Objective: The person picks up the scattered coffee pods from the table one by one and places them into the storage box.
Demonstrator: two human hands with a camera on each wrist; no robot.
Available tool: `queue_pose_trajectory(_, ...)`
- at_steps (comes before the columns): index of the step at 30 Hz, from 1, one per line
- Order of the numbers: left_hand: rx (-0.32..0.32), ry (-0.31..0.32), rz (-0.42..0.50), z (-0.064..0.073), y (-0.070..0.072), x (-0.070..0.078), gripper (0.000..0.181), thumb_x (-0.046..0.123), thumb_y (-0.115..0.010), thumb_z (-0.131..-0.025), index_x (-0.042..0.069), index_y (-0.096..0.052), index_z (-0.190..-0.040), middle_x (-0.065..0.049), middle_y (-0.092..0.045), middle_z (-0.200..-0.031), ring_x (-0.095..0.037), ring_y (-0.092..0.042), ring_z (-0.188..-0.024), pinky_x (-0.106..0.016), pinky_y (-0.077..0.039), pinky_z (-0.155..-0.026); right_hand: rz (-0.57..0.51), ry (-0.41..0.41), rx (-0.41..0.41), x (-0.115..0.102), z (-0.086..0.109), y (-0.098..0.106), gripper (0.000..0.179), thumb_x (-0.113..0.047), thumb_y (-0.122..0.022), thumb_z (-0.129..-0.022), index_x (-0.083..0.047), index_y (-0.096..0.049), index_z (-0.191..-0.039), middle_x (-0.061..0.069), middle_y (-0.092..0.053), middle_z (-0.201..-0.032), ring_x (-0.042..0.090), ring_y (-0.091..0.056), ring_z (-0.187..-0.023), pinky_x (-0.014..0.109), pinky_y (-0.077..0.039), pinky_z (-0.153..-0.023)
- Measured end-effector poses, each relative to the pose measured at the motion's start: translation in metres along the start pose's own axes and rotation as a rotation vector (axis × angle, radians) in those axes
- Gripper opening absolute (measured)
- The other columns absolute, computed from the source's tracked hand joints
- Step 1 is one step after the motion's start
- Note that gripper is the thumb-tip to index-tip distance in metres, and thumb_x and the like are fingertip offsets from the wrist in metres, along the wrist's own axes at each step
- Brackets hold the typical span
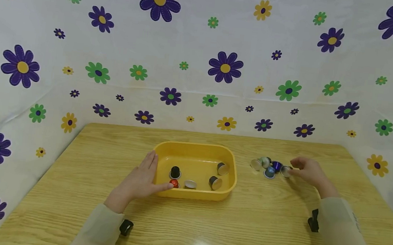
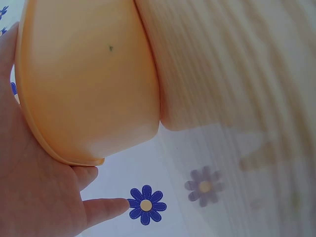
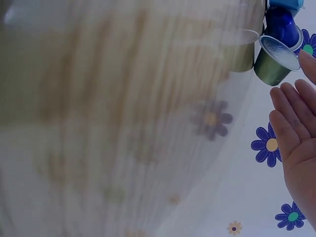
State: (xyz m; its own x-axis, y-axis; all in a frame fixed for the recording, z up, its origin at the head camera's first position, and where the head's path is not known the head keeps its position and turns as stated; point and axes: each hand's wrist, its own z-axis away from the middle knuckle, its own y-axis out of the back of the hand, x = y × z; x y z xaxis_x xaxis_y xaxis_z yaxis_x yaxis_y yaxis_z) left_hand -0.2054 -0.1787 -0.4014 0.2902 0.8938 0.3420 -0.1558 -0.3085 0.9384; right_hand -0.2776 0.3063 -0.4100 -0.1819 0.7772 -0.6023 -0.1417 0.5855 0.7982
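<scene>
Reaching for the table's (image 1: 261,225) rightmost capsule (image 1: 285,171), my right hand (image 1: 309,174) gapes, empty; a pinch seems due. My left hand (image 1: 138,180), outspread, spans the tray's (image 1: 196,194) near-left corner.

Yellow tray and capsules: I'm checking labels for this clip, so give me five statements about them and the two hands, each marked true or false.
1. The left hand touches the yellow tray. True.
2. The red capsule lies outside the yellow tray. False: the red capsule is inside it.
3. The dark blue capsule is outside the yellow tray. True.
4. The right hand is over the yellow tray. False: the right hand is beside the green capsule on the table.
5. The black capsule stands upright in the yellow tray. True.
</scene>
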Motion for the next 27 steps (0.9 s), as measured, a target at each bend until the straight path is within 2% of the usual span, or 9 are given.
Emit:
queue_pose_trajectory(8, -0.002, -0.003, -0.001, 0.000, 0.000, 0.000, 0.109, 0.072, -0.042, -0.073, -0.009, -0.005, -0.137, -0.021, 0.003, -0.145, -0.032, 0.000, -0.132, -0.054, -0.020, -0.098, 0.026, 0.002, -0.021, 0.001, -0.001, -0.002, 0.049, -0.022, -0.061, -0.084, 0.014, -0.048, -0.114, 0.031, -0.051, -0.111, 0.043, -0.049, -0.100, 0.050, -0.040, -0.083)
queue_pose_trajectory(16, 0.001, -0.002, 0.001, -0.001, -0.002, -0.001, 0.110, 0.072, -0.042, -0.073, -0.009, -0.006, -0.138, -0.021, 0.002, -0.145, -0.032, 0.000, -0.132, -0.055, -0.020, -0.097, -0.043, 0.063, -0.052, 0.013, -0.006, -0.002, 0.052, -0.033, -0.066, -0.078, 0.011, -0.054, -0.104, 0.022, -0.059, -0.096, 0.033, -0.056, -0.087, 0.044, -0.045, -0.074)
queue_pose_trajectory(21, -0.001, 0.003, 0.003, -0.002, -0.002, -0.002, 0.110, 0.073, -0.042, -0.073, -0.009, -0.005, -0.138, -0.021, 0.003, -0.145, -0.032, 0.000, -0.132, -0.056, -0.019, -0.097, -0.019, -0.002, -0.075, 0.008, -0.004, -0.003, 0.051, -0.029, -0.065, -0.079, 0.012, -0.052, -0.108, 0.026, -0.057, -0.103, 0.037, -0.053, -0.094, 0.048, -0.042, -0.081)
queue_pose_trajectory(27, 0.001, 0.001, -0.005, -0.002, -0.003, -0.003, 0.111, 0.074, -0.041, -0.072, -0.009, -0.005, -0.138, -0.021, 0.003, -0.145, -0.032, 0.000, -0.132, -0.056, -0.019, -0.097, 0.015, -0.020, -0.077, 0.004, -0.006, -0.005, 0.044, -0.020, -0.064, -0.082, 0.013, -0.052, -0.109, 0.026, -0.056, -0.104, 0.037, -0.053, -0.095, 0.046, -0.042, -0.082)
